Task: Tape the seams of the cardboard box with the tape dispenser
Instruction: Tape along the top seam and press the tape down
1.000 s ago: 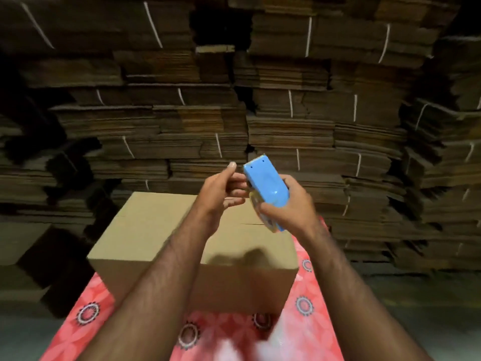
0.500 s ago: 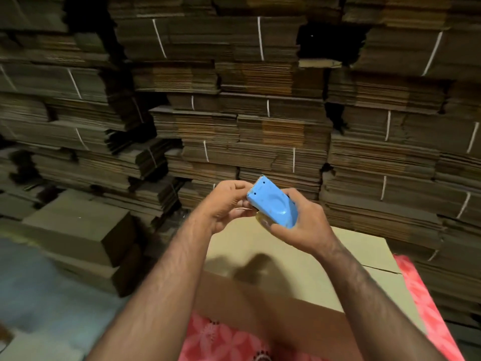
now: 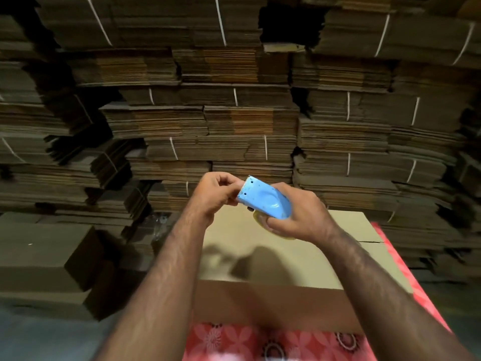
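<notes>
The right hand point(image 3: 299, 212) is wrapped around the blue tape dispenser point(image 3: 263, 199), fingers curled under its body and thumb along the near side, so it is gripped firmly; a yellowish tape roll point(image 3: 260, 220) peeks out beneath the blue shell. The dispenser's toothed cutting edge points toward ten o'clock, and there the left hand point(image 3: 216, 194) meets it; its fingers point(image 3: 229, 182) are bunched into a pinch right at the serrated end, though whether any tape lies between them I cannot tell. Both hands hang in the air above the cardboard box point(image 3: 286, 256), not touching it; their shadow falls on its top panel. The box sits at about six o'clock from the hands, its flaps folded shut, with a seam line point(image 3: 369, 241) showing at its three o'clock side; it rests on a red floral cloth point(image 3: 234, 340) that shows along the near edge and the right. At nine o'clock, well apart, stands another closed carton point(image 3: 46, 256) on the floor; from nine round through twelve to three rises a wall of flattened cardboard bundles point(image 3: 234, 121), tied with white straps.
</notes>
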Demonstrator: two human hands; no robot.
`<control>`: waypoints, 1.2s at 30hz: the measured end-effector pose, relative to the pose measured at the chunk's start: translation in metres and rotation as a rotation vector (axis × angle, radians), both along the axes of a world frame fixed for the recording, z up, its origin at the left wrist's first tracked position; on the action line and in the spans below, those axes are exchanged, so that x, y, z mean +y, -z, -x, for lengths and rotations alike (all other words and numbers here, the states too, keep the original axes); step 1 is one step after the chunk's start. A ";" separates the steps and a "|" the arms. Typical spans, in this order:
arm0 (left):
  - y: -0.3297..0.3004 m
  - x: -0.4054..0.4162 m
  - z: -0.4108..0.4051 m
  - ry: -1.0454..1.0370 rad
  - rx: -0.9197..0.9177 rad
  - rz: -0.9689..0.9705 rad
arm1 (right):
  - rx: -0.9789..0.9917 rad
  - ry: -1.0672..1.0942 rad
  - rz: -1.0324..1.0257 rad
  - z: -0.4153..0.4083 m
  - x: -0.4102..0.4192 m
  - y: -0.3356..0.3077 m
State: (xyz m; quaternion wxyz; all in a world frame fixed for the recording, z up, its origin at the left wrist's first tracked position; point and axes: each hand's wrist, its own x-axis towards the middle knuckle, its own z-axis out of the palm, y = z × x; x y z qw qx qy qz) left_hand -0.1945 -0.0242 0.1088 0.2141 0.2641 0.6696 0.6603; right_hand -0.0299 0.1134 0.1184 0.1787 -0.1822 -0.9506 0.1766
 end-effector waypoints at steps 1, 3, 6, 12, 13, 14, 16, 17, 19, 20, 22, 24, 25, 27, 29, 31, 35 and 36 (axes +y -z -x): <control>0.002 0.002 0.000 -0.008 -0.009 0.006 | -0.021 0.003 -0.032 -0.001 0.002 -0.002; 0.007 0.006 -0.002 -0.024 -0.022 0.019 | -0.062 0.018 -0.092 -0.002 0.005 -0.001; 0.014 0.015 -0.005 -0.084 -0.024 0.031 | -0.084 0.022 -0.110 0.002 0.007 0.000; 0.014 0.017 -0.005 -0.184 -0.042 0.004 | -0.064 -0.049 -0.143 0.014 0.007 -0.005; 0.013 0.017 -0.005 -0.208 -0.047 -0.011 | -0.060 -0.060 -0.159 0.015 0.009 -0.006; 0.012 0.018 -0.006 -0.234 -0.056 -0.034 | -0.064 -0.069 -0.184 0.015 0.012 -0.007; 0.013 0.017 -0.005 -0.285 -0.058 -0.061 | -0.087 -0.081 -0.250 0.016 0.019 -0.011; 0.014 0.016 -0.004 -0.307 -0.051 -0.058 | -0.098 -0.091 -0.276 0.016 0.023 -0.012; 0.018 0.019 -0.001 -0.336 -0.042 -0.048 | -0.101 -0.109 -0.289 0.017 0.030 -0.013; 0.018 0.021 0.000 -0.348 -0.036 -0.042 | -0.095 -0.116 -0.285 0.017 0.034 -0.012; 0.019 0.026 -0.002 -0.371 -0.018 -0.033 | -0.090 -0.131 -0.271 0.016 0.041 -0.011; 0.016 0.030 -0.007 -0.360 0.006 -0.047 | -0.084 -0.142 -0.242 0.014 0.049 -0.011; 0.015 0.031 -0.010 -0.351 0.020 -0.059 | -0.071 -0.146 -0.228 0.014 0.052 -0.010; 0.012 0.035 -0.016 -0.364 0.049 -0.073 | -0.036 -0.170 -0.217 0.013 0.059 -0.010; 0.011 0.040 -0.020 -0.391 0.059 -0.066 | -0.018 -0.192 -0.223 0.016 0.065 -0.009; 0.012 0.043 -0.024 -0.424 0.063 -0.050 | -0.028 -0.214 -0.226 0.020 0.069 -0.008; 0.018 0.034 -0.023 -0.545 0.053 -0.002 | -0.048 -0.320 -0.205 0.030 0.073 -0.003; 0.021 0.028 -0.020 -0.576 0.030 -0.003 | -0.064 -0.350 -0.222 0.031 0.074 -0.001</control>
